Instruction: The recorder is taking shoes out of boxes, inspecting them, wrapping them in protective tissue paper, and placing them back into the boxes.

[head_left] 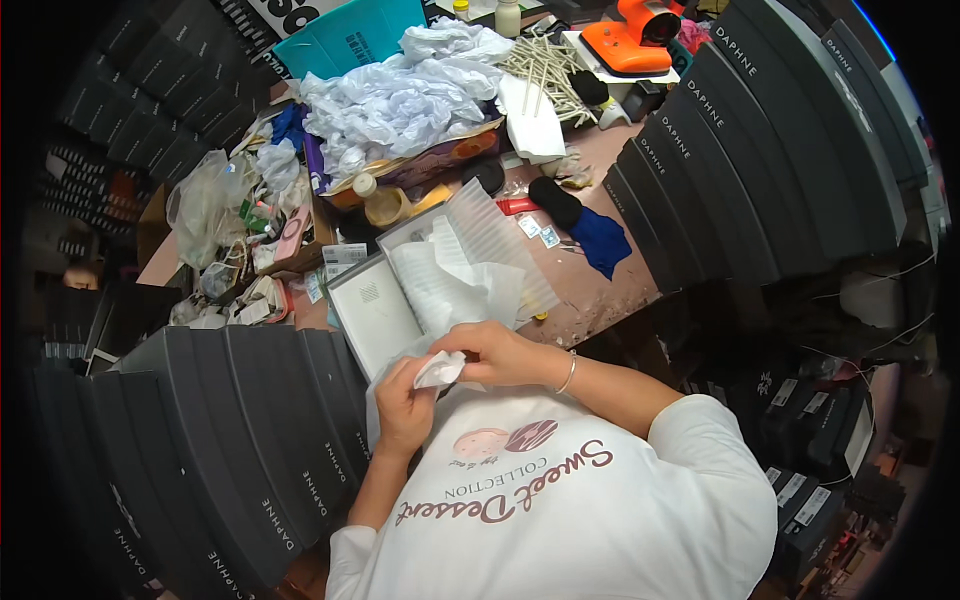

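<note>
Close to my chest, both hands work on a crumpled sheet of white tissue paper (440, 370). My left hand (405, 402) grips its left side with fingers curled. My right hand (497, 355) pinches it from the right and above, with the two hands nearly touching. Just beyond them lies an open shoebox (372, 312) with a pale interior. White wrapping paper (450, 285) rests loosely in and over the box. A translucent ribbed foam sheet (510, 250) spreads across its right side. Whether anything lies beneath the paper is hidden.
Stacks of dark shoeboxes rise at the left (250, 430) and right (760, 150). Behind the open box stand a glue bottle (382, 203) and a carton heaped with crumpled white paper (390, 105). A blue cloth (600, 243) and an orange device (630, 50) occupy the table's right side.
</note>
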Tool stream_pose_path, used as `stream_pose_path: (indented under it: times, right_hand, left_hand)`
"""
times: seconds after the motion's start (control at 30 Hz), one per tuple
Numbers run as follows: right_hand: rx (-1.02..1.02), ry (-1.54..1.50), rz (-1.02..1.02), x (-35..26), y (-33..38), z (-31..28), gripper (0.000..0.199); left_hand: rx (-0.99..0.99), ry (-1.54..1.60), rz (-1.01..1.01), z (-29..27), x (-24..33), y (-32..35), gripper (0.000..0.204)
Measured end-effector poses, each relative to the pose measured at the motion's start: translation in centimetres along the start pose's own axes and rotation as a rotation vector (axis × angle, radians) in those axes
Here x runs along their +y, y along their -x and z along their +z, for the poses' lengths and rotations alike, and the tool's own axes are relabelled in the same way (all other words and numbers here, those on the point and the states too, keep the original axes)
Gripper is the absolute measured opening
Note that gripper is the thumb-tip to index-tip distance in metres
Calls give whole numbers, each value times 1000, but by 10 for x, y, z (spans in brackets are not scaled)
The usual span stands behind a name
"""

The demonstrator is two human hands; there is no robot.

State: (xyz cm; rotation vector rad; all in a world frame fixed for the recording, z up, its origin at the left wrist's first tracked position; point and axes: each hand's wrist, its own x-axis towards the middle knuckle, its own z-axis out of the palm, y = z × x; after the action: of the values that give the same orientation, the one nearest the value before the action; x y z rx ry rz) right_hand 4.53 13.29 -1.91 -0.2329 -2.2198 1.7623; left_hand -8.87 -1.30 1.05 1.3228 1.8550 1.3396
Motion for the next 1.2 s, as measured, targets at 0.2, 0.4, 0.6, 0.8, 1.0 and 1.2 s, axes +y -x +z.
stream_pose_path:
  times: [0.2, 0.4, 0.6, 0.8, 1.0, 1.2]
  right_hand:
    - [162, 109, 103, -70, 58, -124, 10]
    - [15, 194, 684, -29, 85, -234, 30]
    - [416, 979, 334, 46, 45, -223, 22]
    - [-217, 35, 256, 18, -8, -78, 32]
    - [-180, 381, -160, 115, -47, 67, 48]
    - [134, 793, 15, 111, -37, 24, 43]
  left_hand:
    - [-90, 565, 37, 32, 24, -57, 38]
    - [-253, -26, -460, 95, -83, -83, 36]
    - [139, -20, -532, 103, -139, -92, 23]
    - [247, -703, -474, -35, -138, 24, 18]
    - [331, -390, -250, -8, -63, 13, 33]
    - [251, 174, -549, 44, -189, 9, 48]
